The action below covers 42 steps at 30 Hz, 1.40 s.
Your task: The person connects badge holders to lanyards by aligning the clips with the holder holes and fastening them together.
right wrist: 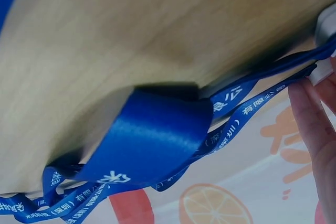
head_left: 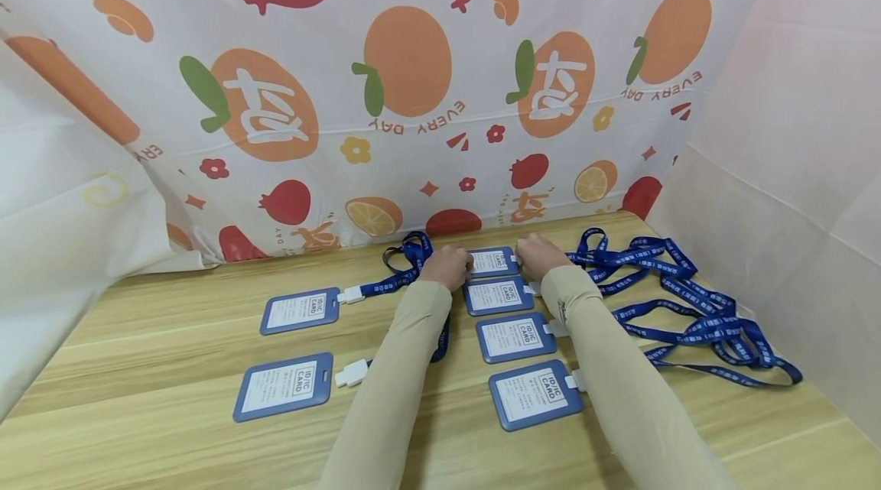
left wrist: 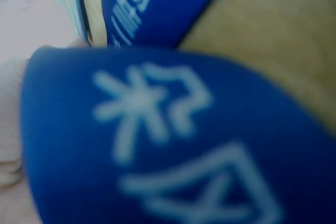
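At the far end of the right-hand column lies a blue ID card holder (head_left: 492, 261). My left hand (head_left: 447, 267) grips its left edge with curled fingers. At its slotted end, my right hand (head_left: 540, 254) pinches the white plastic clip (right wrist: 323, 72) of a blue lanyard (right wrist: 252, 109); fingers (right wrist: 314, 119) show beside it. Just below lie more blue card holders, the nearest being a card holder (head_left: 499, 295) with a white clip (head_left: 532, 288) at its slot. In the left wrist view, a blurred blue lanyard (left wrist: 157, 129) covers most of the left hand.
Two card holders, one farther (head_left: 300, 310) and one nearer (head_left: 284, 387), lie to the left, with white clips (head_left: 352, 373) beside them. Tangled blue lanyards (head_left: 716, 329) spread across the right of the wooden table (head_left: 151, 368). A fruit-print cloth (head_left: 330, 192) hangs behind.
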Motion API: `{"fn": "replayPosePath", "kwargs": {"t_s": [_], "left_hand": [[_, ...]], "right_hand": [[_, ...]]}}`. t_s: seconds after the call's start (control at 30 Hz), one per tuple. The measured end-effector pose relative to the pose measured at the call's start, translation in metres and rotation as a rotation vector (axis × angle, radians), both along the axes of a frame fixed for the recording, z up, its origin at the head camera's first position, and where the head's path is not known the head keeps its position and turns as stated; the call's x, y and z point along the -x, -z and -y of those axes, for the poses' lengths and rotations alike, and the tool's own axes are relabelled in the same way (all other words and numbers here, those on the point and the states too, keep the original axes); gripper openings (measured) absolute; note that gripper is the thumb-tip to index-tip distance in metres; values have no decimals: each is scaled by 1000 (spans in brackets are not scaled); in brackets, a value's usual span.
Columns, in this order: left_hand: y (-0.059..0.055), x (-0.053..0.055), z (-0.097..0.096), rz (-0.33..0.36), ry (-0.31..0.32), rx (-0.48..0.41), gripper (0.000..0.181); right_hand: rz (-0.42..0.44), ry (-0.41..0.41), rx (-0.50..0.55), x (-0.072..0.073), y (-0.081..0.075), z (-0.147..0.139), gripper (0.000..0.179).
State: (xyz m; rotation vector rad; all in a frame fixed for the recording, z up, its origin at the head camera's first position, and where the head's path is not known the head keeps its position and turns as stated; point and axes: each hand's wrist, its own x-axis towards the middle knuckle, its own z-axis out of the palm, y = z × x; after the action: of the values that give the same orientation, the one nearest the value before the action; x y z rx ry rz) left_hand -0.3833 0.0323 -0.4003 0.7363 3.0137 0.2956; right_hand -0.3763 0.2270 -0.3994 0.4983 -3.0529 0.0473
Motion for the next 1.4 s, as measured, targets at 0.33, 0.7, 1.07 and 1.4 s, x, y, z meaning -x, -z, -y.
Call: {"fn": "replayPosePath", "kwargs": {"t_s": [0.33,0.7,1.07,1.4], "left_hand": [[-1,0,-1,-5,3,16,14],[-3,-1,-2,1,-6,39,15],[-2,0,-3,1,-6,53,16],[-1,0,-3,-16,5,45,13]], "right_hand": [[24,24,-10,0,-2,0,15],[22,27,-15,1,-1,2,15],[38,34,-42,3,0,3,14],[52,38,-50,4,-1,2,13]]}}
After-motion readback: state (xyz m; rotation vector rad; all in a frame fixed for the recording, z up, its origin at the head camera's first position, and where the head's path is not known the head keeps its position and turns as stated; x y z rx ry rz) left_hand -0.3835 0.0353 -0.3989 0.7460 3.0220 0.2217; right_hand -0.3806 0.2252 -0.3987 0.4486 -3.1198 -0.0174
